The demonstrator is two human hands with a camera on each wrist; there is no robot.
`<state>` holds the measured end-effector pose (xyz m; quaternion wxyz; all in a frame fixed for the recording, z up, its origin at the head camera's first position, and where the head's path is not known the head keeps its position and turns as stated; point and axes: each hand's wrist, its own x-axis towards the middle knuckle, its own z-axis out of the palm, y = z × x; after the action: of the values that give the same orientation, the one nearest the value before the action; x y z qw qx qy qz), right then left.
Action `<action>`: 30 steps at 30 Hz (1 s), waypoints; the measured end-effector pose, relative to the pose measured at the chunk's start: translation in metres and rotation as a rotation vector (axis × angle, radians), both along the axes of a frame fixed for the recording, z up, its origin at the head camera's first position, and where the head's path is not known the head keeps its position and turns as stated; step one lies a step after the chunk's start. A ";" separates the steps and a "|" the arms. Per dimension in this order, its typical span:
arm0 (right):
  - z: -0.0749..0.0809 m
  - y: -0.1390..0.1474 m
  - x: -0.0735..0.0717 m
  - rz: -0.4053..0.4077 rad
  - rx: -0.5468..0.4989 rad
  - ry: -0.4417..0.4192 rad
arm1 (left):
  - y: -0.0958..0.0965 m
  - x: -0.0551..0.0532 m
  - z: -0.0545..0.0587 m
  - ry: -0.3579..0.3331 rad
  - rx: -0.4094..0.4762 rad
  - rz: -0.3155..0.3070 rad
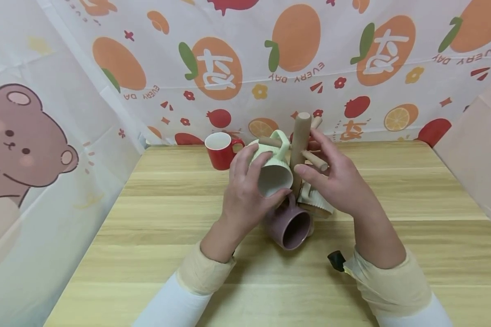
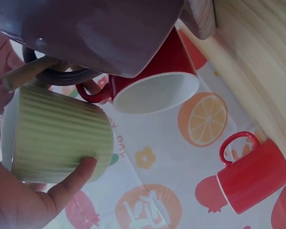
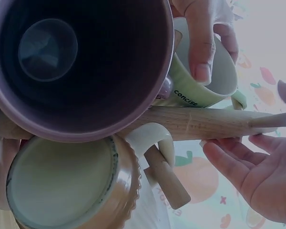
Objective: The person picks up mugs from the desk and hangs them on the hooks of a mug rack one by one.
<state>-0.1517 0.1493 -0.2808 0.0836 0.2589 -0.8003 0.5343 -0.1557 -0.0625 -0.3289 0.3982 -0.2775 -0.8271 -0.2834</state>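
My left hand (image 1: 245, 186) grips a pale green ribbed mug (image 2: 62, 133), thumb and fingers about its body. In the head view a wooden peg passes through the mug's handle (image 1: 285, 144). The peg belongs to a wooden mug rack (image 1: 300, 136). My right hand (image 1: 337, 175) is at the rack's upper post, fingers behind it and thumb in front, fairly straight; how firmly they touch is unclear. Below hang a purple mug (image 1: 280, 227) and a white mug with a brown rim (image 1: 317, 202). Another red mug (image 2: 176, 57) hangs behind, hidden in the head view.
A red mug (image 1: 221, 156) stands on the wooden table (image 1: 167, 236) at the back, left of the rack. Behind the table hangs a fruit-print cloth (image 1: 258, 59). A small black object (image 1: 336, 261) shows beside the right wrist.
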 end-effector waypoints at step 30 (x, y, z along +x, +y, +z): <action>-0.010 0.001 -0.012 -0.047 0.095 0.068 | -0.018 0.002 0.015 -0.476 0.223 -0.177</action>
<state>-0.1641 0.1505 -0.2911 0.1107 0.2618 -0.8273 0.4845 -0.1536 -0.0802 -0.3137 0.1945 -0.2288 -0.8337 -0.4635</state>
